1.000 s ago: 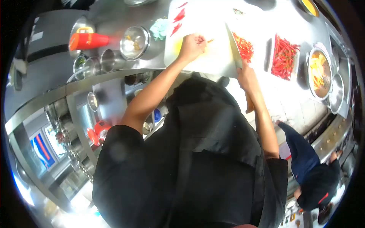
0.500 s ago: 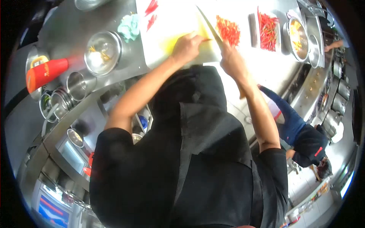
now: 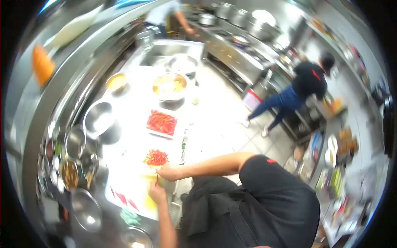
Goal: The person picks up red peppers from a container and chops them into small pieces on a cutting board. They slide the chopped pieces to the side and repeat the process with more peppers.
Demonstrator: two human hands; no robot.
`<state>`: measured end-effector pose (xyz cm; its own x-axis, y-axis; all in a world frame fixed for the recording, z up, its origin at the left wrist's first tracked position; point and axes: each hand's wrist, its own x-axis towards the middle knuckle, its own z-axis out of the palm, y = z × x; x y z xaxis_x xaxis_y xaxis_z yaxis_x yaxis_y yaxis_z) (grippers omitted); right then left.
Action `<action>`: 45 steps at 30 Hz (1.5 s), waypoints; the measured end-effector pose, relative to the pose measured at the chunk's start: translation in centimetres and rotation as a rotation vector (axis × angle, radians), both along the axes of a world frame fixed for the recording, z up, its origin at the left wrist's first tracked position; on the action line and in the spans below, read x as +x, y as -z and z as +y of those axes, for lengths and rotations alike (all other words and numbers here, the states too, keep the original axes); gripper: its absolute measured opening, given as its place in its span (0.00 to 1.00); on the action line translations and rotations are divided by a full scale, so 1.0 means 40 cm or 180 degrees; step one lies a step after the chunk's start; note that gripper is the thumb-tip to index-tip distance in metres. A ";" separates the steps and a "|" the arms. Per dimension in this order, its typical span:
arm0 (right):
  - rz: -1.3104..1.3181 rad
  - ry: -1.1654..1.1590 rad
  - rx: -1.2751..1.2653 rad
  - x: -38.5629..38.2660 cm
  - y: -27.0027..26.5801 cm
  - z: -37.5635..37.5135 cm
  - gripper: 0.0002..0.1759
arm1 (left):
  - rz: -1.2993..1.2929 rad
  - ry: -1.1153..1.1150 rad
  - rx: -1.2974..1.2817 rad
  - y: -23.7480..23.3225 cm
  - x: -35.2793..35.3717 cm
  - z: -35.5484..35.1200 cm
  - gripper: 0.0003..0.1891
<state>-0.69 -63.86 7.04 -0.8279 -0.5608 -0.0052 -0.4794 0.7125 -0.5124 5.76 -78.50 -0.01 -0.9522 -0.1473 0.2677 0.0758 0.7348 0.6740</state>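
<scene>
My right hand (image 3: 168, 172) is closed around the knife, whose blade is washed out by glare. Just below it, my left hand (image 3: 156, 193) pinches a red chili, seen only as a small dark sliver between the hands. Both are over the cutting board (image 3: 124, 182). Chopped red chili (image 3: 156, 157) lies in a pile beside my right hand. Several red chili pieces (image 3: 118, 196) rest near the board's far edge. Beyond the pile, a white tray holds red chilies (image 3: 161, 122).
A bowl with yellow pieces (image 3: 169, 86) stands beyond the tray, near a sink (image 3: 159, 49). Metal bowls (image 3: 99, 119) and a teal cloth (image 3: 130, 216) are around the board. One person (image 3: 310, 78) stands at the right counter, another (image 3: 165, 12) by the stoves.
The view has swung toward the kitchen's far side, so the table now runs up the left of the picture. My hands remain close together over the board; the stoves show more fully.
</scene>
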 end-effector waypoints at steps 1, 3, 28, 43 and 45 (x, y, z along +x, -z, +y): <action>-0.0232 -0.0249 0.0420 -0.012 -0.007 -0.003 0.13 | 0.0095 0.0041 0.0051 -0.035 -0.008 0.009 0.04; -0.0483 -0.0554 0.0776 -0.017 -0.007 -0.004 0.14 | -0.0068 0.0198 -0.0104 -0.030 -0.031 0.010 0.04; -0.0484 -0.0506 0.0961 -0.012 0.045 -0.045 0.10 | 0.0366 -0.0017 0.0431 0.018 -0.022 -0.023 0.00; -0.0547 -0.0233 0.0869 0.008 0.068 -0.069 0.09 | 0.0567 -0.0110 0.0251 0.024 -0.011 -0.012 0.02; -0.0418 -0.0318 0.0815 0.005 0.061 -0.067 0.09 | 0.0634 -0.0135 0.0272 0.026 -0.007 -0.012 0.02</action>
